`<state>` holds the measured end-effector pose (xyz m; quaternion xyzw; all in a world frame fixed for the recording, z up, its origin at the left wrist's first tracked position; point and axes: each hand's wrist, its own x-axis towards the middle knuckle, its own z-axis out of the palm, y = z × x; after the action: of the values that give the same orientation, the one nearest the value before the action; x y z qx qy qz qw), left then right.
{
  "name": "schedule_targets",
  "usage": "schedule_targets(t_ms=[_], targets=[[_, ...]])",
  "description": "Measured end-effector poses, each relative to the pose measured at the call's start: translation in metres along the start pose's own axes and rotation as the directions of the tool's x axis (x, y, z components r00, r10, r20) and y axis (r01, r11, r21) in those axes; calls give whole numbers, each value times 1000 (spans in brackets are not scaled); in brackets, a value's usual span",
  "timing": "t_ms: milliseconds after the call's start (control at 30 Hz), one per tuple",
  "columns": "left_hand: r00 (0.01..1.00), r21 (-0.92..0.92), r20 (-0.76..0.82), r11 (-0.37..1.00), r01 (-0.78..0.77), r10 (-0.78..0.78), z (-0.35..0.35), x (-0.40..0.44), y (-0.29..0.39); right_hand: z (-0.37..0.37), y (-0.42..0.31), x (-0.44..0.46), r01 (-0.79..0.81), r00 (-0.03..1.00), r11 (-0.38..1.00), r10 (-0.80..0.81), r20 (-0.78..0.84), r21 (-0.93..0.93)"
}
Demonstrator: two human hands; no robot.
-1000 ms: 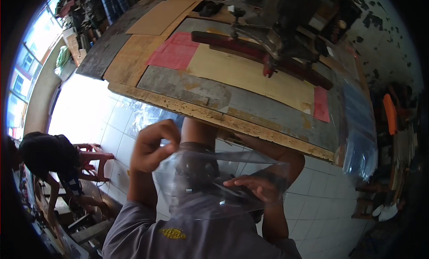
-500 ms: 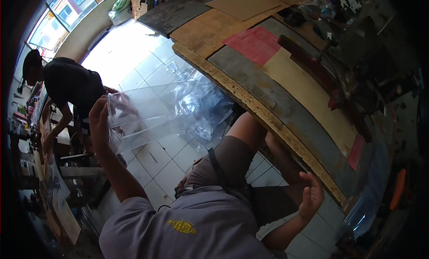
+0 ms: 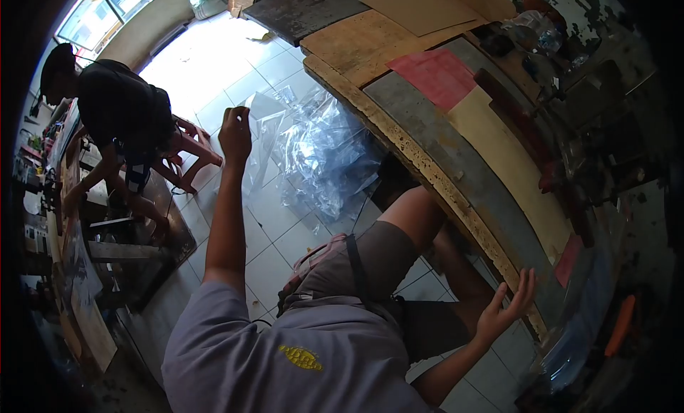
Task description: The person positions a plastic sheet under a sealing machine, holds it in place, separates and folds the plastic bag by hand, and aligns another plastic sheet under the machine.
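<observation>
My left hand [image 3: 236, 137] is raised over the floor with its fingers curled into a pinch. Just right of it is a clear plastic sheet [image 3: 265, 137], its edge near my fingertips; whether they touch it I cannot make out. Beyond lies a crumpled heap of clear plastic [image 3: 324, 153] on the tiles. My right hand [image 3: 504, 310] is open, fingers spread, beside the near corner of the workbench [image 3: 434, 178], holding nothing.
The bench carries a red sheet [image 3: 434, 78], a cream strip [image 3: 509, 153] and a long dark red bar [image 3: 509, 117]. At left a co-worker [image 3: 125, 114] bends over another bench near a red stool [image 3: 196, 153]. An orange-handled object [image 3: 620, 325] lies at far right.
My left hand has moved right and up, and the clear sheet stretched out from it before now sits closer to the heap. My right hand's fingers have spread more. The view has shifted slightly.
</observation>
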<state>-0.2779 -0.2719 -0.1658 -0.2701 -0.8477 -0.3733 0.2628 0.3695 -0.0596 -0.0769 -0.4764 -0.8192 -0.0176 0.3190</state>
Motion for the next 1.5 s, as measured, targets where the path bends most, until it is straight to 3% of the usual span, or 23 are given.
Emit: schedule_targets(t_ms=[133,200,267,333,400,467,533,600,733,800,967,1000,1100,1200,1233,1333,1467,1500], targets=[[969,29,41,969,-244,243,104,32,8,1,0,-2,-6,1000,1000,6,-1,2],[963,-54,27,962,-267,269,147,46,40,2,-2,-2,0,1000,1000,0,-9,-31],[962,-102,56,960,-259,265,232,42,33,5,-3,-2,2,1000,999,-3,-17,-39],[930,-192,231,950,-246,288,303,10,37,7,-1,-3,1,1000,1000,-1,-21,-27],[946,-496,256,867,-46,197,379,-45,45,6,-6,-1,11,999,998,-13,-32,-70],[810,-440,453,884,-159,372,344,-68,86,6,-5,-1,11,999,995,-14,-29,-96],[719,-434,563,886,-161,406,320,-109,110,9,0,-4,-1,1000,995,-1,-19,-103],[698,-383,632,918,-98,338,331,-177,102,12,1,-4,1,1000,991,-5,-29,-133],[533,-349,805,934,73,259,223,-271,95,19,5,-3,35,996,988,-47,-74,-147],[521,-290,839,940,179,160,187,-314,67,23,7,-3,61,989,984,-83,-123,-170],[479,-87,875,948,305,-74,110,-332,13,34,5,-4,54,969,976,-102,-226,-209],[588,-123,805,951,284,-71,102,-324,9,35,5,-5,44,968,976,-94,-233,-212],[719,-96,677,948,303,-161,92,-274,17,39,6,-7,24,964,971,-85,-251,-238],[853,-199,503,943,268,-136,101,-211,46,41,8,-9,20,960,965,-92,-264,-262],[903,-237,423,952,192,-77,104,-191,61,40,8,-9,19,958,962,-95,-269,-272],[954,-427,295,885,184,-55,86,-132,145,37,8,-8,21,961,965,-91,-262,-260],[923,-592,360,731,339,-137,81,-126,207,34,9,-11,21,967,968,-84,-242,-252],[919,-566,372,754,334,-128,81,-136,218,31,7,-11,18,969,969,-78,-235,-248]])
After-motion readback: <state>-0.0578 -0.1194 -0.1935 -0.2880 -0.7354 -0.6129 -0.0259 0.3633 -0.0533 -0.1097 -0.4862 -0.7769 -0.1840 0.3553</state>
